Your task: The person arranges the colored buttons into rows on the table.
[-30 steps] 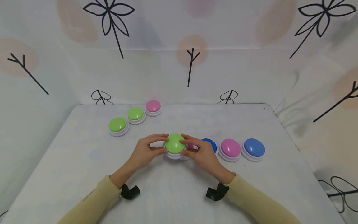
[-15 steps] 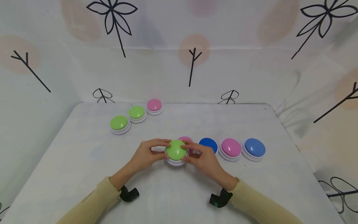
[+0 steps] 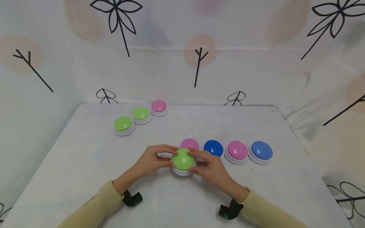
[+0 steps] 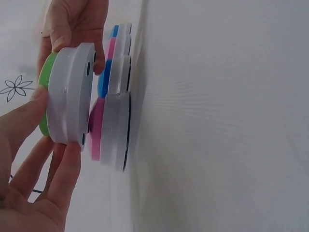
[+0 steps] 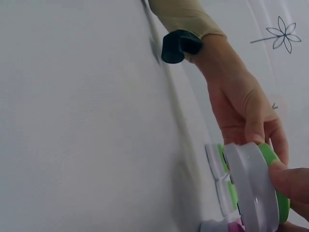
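Both hands hold a round push button with a green dome and white base (image 3: 183, 160) between them, raised off the table. My left hand (image 3: 155, 160) pinches its left side with thumb and fingers. On the opposite side my right hand (image 3: 211, 165) grips it the same way. In the left wrist view the white base (image 4: 67, 94) of this button stands apart from the table, its underside toward the surface. Just behind it in the head view sits a pink button (image 3: 189, 144), partly covered by the green one. A dark blue button (image 3: 213, 148) lies beside the right hand's fingers.
Farther right in the same row are another pink button (image 3: 237, 150) and a lighter blue button (image 3: 261, 150). At the back left, two green buttons (image 3: 122, 123) and a pink button (image 3: 158, 106) form a diagonal line. A patterned cloth wall (image 3: 159, 72) rises behind the white table (image 3: 85, 152).
Both hands have brought the green button toward the person and slightly right, uncovering the pink button behind it. The head view has shifted slightly; the other buttons stay in place.
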`<state>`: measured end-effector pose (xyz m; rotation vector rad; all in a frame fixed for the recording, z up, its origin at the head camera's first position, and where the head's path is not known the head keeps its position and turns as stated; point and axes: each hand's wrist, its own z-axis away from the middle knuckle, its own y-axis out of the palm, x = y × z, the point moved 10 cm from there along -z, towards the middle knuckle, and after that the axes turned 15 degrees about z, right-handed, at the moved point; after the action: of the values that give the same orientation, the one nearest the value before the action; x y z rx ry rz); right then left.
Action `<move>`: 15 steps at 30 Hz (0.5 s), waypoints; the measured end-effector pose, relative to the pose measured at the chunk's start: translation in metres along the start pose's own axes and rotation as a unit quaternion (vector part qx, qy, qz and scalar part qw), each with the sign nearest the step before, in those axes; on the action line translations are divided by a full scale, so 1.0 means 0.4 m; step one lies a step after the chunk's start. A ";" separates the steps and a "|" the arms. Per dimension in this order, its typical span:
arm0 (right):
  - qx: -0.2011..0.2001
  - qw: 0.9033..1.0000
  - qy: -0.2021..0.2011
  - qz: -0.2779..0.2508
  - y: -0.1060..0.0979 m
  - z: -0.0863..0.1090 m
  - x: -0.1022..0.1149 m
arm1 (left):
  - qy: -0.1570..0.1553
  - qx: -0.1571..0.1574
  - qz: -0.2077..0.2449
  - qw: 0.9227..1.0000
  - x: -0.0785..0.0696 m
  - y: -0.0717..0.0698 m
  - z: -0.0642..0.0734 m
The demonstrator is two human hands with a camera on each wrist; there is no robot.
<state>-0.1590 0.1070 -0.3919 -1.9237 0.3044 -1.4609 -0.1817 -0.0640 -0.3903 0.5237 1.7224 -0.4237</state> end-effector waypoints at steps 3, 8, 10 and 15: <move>0.000 1.000 -0.010 -0.002 -0.002 0.008 0.003 | 0.005 0.007 -0.004 1.000 -0.002 0.007 -0.001; 0.001 1.000 -0.020 0.008 -0.002 0.020 0.002 | 0.006 0.021 -0.015 1.000 -0.001 0.021 -0.002; 0.002 1.000 -0.022 0.009 -0.002 0.026 0.002 | 0.004 0.027 -0.020 0.999 0.000 0.027 -0.001; 0.008 0.999 -0.031 0.016 0.000 0.038 0.007 | 0.001 0.042 -0.041 0.998 -0.001 0.041 0.004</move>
<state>-0.1442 0.1111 -0.3916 -1.9388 0.2922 -1.3764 -0.1712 -0.0512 -0.3900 0.5154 1.7369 -0.5574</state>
